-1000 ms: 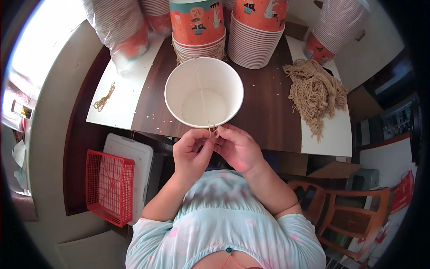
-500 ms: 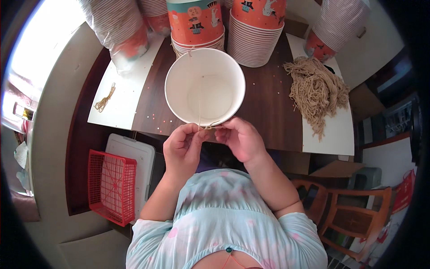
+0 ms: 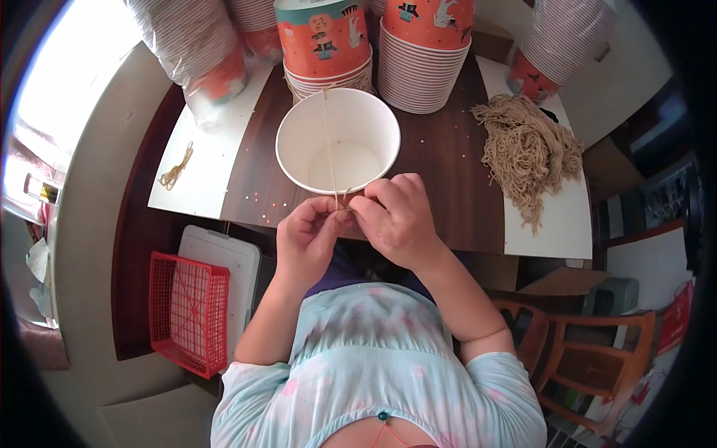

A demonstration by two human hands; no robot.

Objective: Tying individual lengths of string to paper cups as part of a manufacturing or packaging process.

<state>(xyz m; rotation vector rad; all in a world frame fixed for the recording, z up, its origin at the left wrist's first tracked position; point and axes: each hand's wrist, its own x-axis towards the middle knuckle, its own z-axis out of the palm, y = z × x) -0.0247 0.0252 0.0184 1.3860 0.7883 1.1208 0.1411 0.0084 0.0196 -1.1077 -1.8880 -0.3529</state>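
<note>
A white-lined paper tub (image 3: 299,145) stands on the table in front of me, its mouth leaning toward me. A thin tan cord (image 3: 327,142) runs across the mouth from the far rim to my fingers at the near rim. My left hand (image 3: 308,237) pinches the cord between thumb and fingertips, just below that rim. Beside it, my right hand (image 3: 399,224) is closed in a pinch on the cord too, its fingertips touching those of the left. The exact knot or loop between the fingertips is too small to make out.
Stacked orange printed tubs (image 3: 321,48) and another tall stack (image 3: 422,67) stand behind. Plastic-wrapped stacks (image 3: 187,45) flank them. A tangled heap of tan cord (image 3: 526,149) lies right, a small cord bundle (image 3: 176,166) left. Below left sits a red basket (image 3: 190,313); a wooden chair (image 3: 597,366) stands right.
The cord now runs tighter, up to the far rim. My right hand has turned and lifted, its fingers drawing against my left fingertips. The tub's near rim has shifted away from my hands.
</note>
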